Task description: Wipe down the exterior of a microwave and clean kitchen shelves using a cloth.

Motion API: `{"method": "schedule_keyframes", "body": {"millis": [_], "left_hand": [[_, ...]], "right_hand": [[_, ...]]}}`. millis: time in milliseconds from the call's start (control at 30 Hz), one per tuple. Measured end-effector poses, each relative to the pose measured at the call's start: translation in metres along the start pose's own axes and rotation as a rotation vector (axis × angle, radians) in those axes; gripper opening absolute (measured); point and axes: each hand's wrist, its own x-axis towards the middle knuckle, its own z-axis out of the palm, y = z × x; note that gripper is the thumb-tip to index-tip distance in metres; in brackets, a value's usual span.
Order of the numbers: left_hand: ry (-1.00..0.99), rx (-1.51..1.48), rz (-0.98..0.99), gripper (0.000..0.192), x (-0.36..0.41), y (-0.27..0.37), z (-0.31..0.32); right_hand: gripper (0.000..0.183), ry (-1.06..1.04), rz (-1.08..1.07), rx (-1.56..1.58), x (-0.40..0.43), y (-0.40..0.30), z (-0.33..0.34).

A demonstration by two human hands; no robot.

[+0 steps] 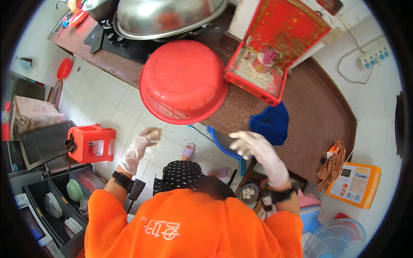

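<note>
My left hand (pixel 144 142), in a pale glove, hangs over the tiled floor below and left of a large red plastic mesh basket (pixel 185 77). Its fingers are curled and blurred; whether they hold anything is unclear. The basket lies upside down at the counter's edge. My right hand (pixel 250 145), gloved too, is raised near the counter's front edge with its fingers apart and nothing in them. Just beyond it a dark blue cloth (pixel 270 124) lies on the countertop. Behind the cloth stands a red box (pixel 255 90) with its lid raised, holding pale grains.
A large metal bowl (pixel 167 16) sits over the black stove (pixel 135 50). A blue basin (pixel 226 145) is under the counter edge. To the left stand a red plastic stool (pixel 92 142) and an open drawer (pixel 48 190) with dishes. A fan (pixel 335 240) is at the lower right.
</note>
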Motion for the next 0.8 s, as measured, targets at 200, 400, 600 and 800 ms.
{"method": "schedule_keyframes", "body": {"millis": [200, 400, 600, 800], "left_hand": [[0.018, -0.467, 0.095, 0.025, 0.071, -0.028, -0.061], [-0.406, -0.948, 0.031, 0.015, 0.071, -0.018, -0.058], [-0.433, -0.677, 0.118, 0.013, 0.079, 0.012, -0.039], [-0.305, 0.026, 0.403, 0.026, 0.082, 0.036, -0.033]], "right_hand": [[0.044, -0.066, 0.232, 0.712, 0.121, 0.049, 0.066], [0.038, 0.019, 0.259, 0.618, 0.126, 0.048, 0.099], [0.024, 0.199, 0.003, 0.829, 0.135, 0.039, 0.110], [0.017, 0.218, -0.062, 0.892, 0.116, 0.014, 0.117]]}}
